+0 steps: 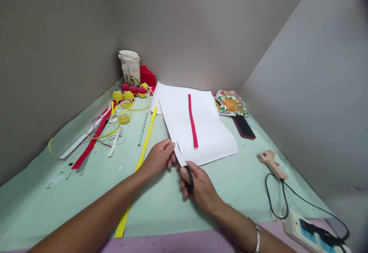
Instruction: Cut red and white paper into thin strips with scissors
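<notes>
My left hand (160,156) pinches the near left corner of a white paper sheet (212,134) lying on the pale green table cover (230,184). My right hand (198,186) is closed on black-handled scissors (189,177) whose blades meet the sheet's near edge, where a short cut shows. A red paper strip (192,120) lies lengthwise on the sheet. A second white sheet (169,92) sits beneath, farther back.
A long yellow strip (143,149) runs along the left of the sheet, beside a pencil (142,129). Red, white and yellow strips (94,136) lie left. Red and yellow balls (129,92) and a white cup (130,67) stand at the back. A snack packet (231,104), phone (243,126), glue gun (271,163) and power strip (310,232) lie right.
</notes>
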